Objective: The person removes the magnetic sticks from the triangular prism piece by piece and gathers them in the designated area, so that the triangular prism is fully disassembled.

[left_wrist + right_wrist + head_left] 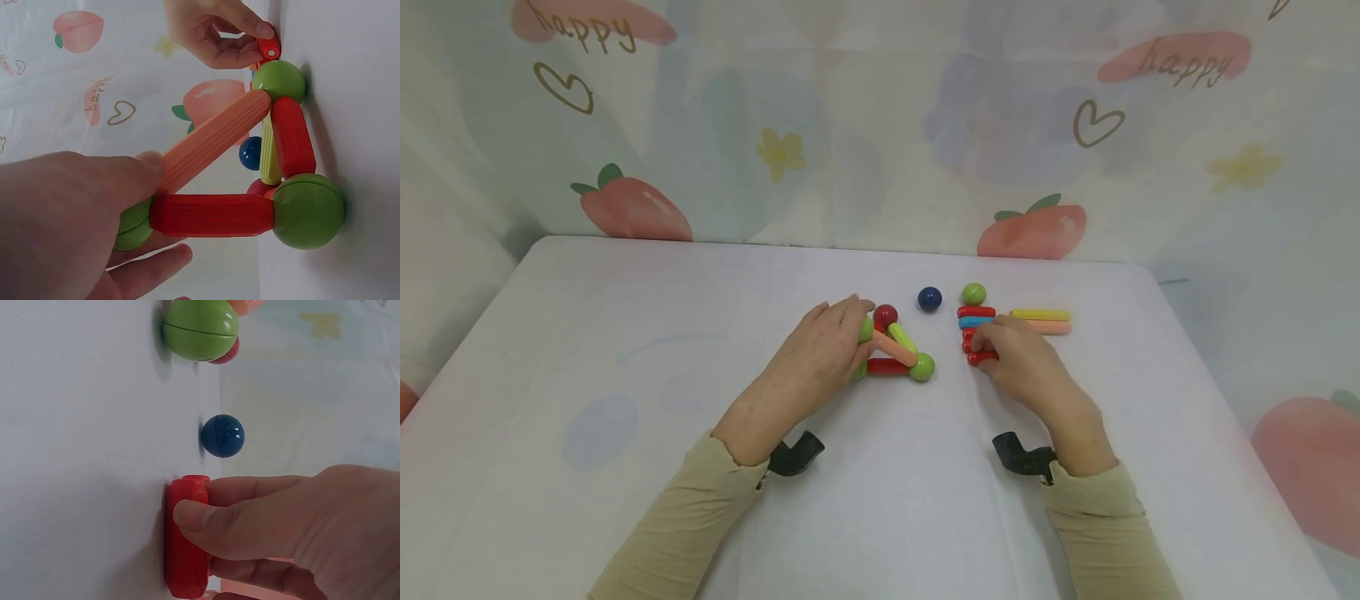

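Observation:
My left hand (816, 354) grips the top green ball (132, 226) of a small frame of magnetic rods and balls, the thumb lying along the end of a salmon rod (219, 134). From that ball a red rod (212, 215) runs down to a green ball (308, 211) on the table. Another red rod (294, 137) links this to a second green ball (922, 367). A red ball (885, 315) and a yellow-green rod (902, 338) form the back of the base. My right hand (1026, 362) pinches a short red rod (187, 562) close over the tabletop.
Beyond the frame lie a loose blue ball (929, 299) and a loose green ball (973, 293). Short rods, including a blue one (976, 322), line up by the right hand. A yellow rod (1040, 315) and a salmon rod (1051, 327) lie to their right.

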Motion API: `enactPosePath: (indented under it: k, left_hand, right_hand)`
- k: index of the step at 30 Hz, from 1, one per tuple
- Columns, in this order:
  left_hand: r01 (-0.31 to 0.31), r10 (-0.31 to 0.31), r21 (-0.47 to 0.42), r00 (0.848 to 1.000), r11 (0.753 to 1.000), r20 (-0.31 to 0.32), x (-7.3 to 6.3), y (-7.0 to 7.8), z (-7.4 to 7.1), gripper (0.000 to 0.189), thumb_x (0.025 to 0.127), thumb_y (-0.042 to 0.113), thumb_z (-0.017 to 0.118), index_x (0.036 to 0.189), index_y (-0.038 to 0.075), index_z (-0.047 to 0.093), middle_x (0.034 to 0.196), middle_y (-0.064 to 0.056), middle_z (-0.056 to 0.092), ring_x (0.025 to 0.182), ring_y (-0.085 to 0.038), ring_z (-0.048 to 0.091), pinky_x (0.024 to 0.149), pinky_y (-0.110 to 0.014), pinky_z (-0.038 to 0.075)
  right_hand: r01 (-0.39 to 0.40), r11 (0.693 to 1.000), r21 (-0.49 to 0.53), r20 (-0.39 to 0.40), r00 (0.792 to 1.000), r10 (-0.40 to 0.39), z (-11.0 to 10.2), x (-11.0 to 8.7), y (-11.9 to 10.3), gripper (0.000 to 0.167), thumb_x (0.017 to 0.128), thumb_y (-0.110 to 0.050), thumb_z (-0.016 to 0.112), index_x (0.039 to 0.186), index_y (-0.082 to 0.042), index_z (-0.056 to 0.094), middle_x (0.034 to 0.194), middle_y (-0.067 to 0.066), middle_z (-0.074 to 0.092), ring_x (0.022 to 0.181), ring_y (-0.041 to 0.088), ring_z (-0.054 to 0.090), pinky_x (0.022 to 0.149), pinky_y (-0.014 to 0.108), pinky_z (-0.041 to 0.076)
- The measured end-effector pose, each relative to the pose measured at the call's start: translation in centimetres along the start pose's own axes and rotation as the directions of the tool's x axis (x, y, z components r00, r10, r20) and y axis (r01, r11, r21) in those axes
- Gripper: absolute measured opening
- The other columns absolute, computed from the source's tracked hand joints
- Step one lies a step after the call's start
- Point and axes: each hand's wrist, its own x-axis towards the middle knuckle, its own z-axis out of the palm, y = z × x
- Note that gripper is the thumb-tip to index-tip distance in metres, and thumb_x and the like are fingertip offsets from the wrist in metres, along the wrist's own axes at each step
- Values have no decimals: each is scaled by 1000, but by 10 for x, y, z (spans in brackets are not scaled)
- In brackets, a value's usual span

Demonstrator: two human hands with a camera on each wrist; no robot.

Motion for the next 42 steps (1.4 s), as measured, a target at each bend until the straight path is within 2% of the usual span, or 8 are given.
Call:
enactPosePath:
  k: [13,18,21,25,29,32,37,42]
  left_hand:
    - [-30,29,-22,999,999,-14,0,-1,0,45,94,26,70,128,3,52,110,-7,63,110,-22,65,110,-50,44]
    - [-44,44,-23,999,999,0,-1,-1,-3,43,93,26,71,126,5,53,109,-5,64,106,-20,65,108,-49,45]
    - [-62,63,-47,998,997,14,-3,-2,-7,39,93,27,71,120,5,54,99,-4,63,92,-17,63,100,-42,51]
    - [-46,62,-134,991,990,119,-5,-2,-13,31,94,32,68,109,8,55,81,-1,58,72,-15,54,73,-29,50]
    - [13,46,-206,959,978,280,-7,-3,-19,30,96,34,66,111,11,55,82,1,58,73,-13,54,63,-25,46]
    - [35,43,-219,939,975,342,-9,-3,-24,31,96,31,66,118,12,57,89,2,61,78,-13,55,67,-25,48]
    - [74,10,-209,928,975,372,-10,-8,-32,29,93,22,67,121,14,60,98,3,63,83,-15,56,69,-26,50]
    - [122,-55,-144,915,982,401,-13,-16,-37,34,93,17,66,127,16,62,114,1,65,94,-16,59,81,-33,53]
  right_hand:
    - [61,998,-16,-36,997,-62,3,2,-4,13,86,0,73,97,-6,71,98,10,63,98,29,55,90,47,52]
    - [109,994,28,-61,992,-107,3,2,-6,14,86,1,71,99,-5,70,98,11,60,95,28,55,87,45,51]
    - [156,985,77,-76,986,-150,4,2,-12,18,88,3,68,104,-4,69,101,12,60,94,27,55,87,43,52]
    - [239,963,128,-49,971,-234,9,2,-26,29,90,5,63,118,-6,65,113,11,60,102,25,59,92,43,55]
    - [347,928,134,-4,937,-349,17,1,-38,39,91,8,60,125,-9,64,121,11,58,111,25,59,94,40,56]
    - [367,919,142,11,928,-372,20,0,-42,38,90,10,58,122,-9,67,116,8,60,106,21,59,90,35,57]
    - [347,924,159,27,934,-355,22,0,-43,34,90,9,60,116,-12,70,106,3,61,99,16,57,86,32,56]
    - [370,919,133,7,927,-374,22,-1,-45,32,90,6,62,108,-17,74,108,3,57,105,18,52,84,31,55]
